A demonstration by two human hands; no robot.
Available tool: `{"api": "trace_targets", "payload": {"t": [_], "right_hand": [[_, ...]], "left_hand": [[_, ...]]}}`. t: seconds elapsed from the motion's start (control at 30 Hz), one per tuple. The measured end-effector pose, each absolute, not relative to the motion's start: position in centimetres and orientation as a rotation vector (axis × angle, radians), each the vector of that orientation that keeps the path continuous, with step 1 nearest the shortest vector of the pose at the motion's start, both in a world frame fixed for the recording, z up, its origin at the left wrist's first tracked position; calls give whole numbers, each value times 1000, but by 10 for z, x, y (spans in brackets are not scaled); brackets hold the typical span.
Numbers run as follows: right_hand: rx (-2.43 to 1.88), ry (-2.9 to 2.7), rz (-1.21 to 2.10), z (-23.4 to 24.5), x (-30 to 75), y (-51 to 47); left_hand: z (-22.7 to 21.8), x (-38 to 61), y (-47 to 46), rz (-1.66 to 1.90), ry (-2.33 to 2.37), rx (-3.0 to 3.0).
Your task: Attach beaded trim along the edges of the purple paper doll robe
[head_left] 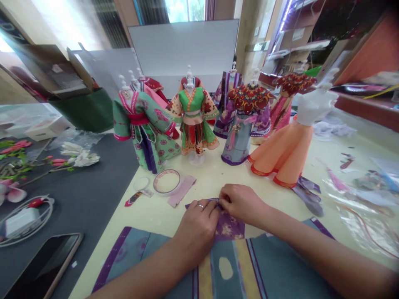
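Note:
My left hand (199,226), with a ring on one finger, presses down with its fingers together on a small purple patterned fabric piece (230,227). Close beside it, my right hand (238,201) pinches the top edge of the same piece, where a dotted trim runs. The fingertips meet there and hide what lies between them. Beneath my forearms spreads a larger blue-grey fabric panel (274,265) with purple borders, yellow stripes and an oval hole. A pink-mauve fabric scrap (182,191) and a roll of tape (166,182) lie just beyond my left hand.
Several doll-sized dress forms stand behind, among them a green robe (149,124), a green-topped outfit (192,112) and an orange skirt (285,151). At left are a phone (45,268), a white charger (21,222) and artificial flowers (18,166). Plastic bags (368,207) lie at right.

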State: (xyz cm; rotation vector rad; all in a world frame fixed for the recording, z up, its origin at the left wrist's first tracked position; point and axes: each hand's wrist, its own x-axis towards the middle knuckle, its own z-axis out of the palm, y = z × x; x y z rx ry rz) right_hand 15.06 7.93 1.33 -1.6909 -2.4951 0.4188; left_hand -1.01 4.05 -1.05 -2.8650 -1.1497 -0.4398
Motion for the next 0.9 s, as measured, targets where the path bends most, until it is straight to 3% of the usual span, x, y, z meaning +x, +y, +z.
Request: {"api": "trace_targets", "payload": {"t": [0.53, 0.9], "right_hand": [[-1730, -2570, 401, 20, 156, 82], [-1527, -2415, 590, 14, 166, 73]], "left_hand": [[-10, -10, 42, -423, -1014, -2813], [-14, -11, 42, -458, -992, -2807]]}}
